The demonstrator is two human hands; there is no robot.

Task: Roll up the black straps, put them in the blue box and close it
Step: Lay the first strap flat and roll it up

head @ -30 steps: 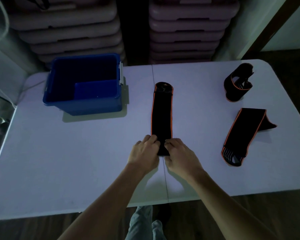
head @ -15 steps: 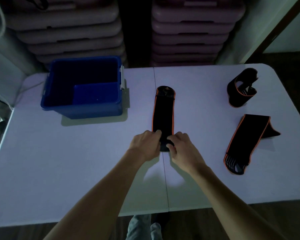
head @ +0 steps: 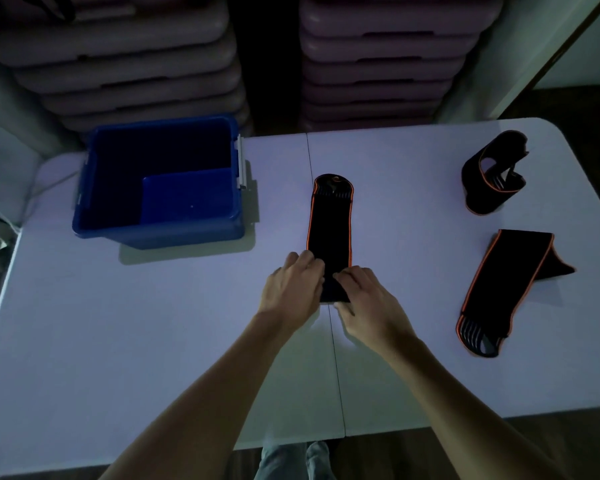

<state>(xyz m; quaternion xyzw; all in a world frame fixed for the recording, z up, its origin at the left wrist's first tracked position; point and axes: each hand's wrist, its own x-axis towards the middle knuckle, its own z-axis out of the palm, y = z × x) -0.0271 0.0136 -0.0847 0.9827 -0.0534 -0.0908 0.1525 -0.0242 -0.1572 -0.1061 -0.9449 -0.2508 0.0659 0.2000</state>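
Hands meet at near end of black strap (head: 330,233): my left hand (head: 293,287) and right hand (head: 369,299) both pinch its rolled end

Dim room, white folding table (head: 153,341), stacked mauve platforms (head: 378,64) behind (two piles), wood floor (head: 568,445)

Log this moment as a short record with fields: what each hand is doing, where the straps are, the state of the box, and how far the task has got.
left hand: left hand pinches the near end of the middle strap
right hand: right hand pinches the same end
other straps: folded strap lies at the right; curled strap beyond it, both untouched
box: blue box open, no strap visible inside
surface: white table
progress: first strap being rolled; none boxed
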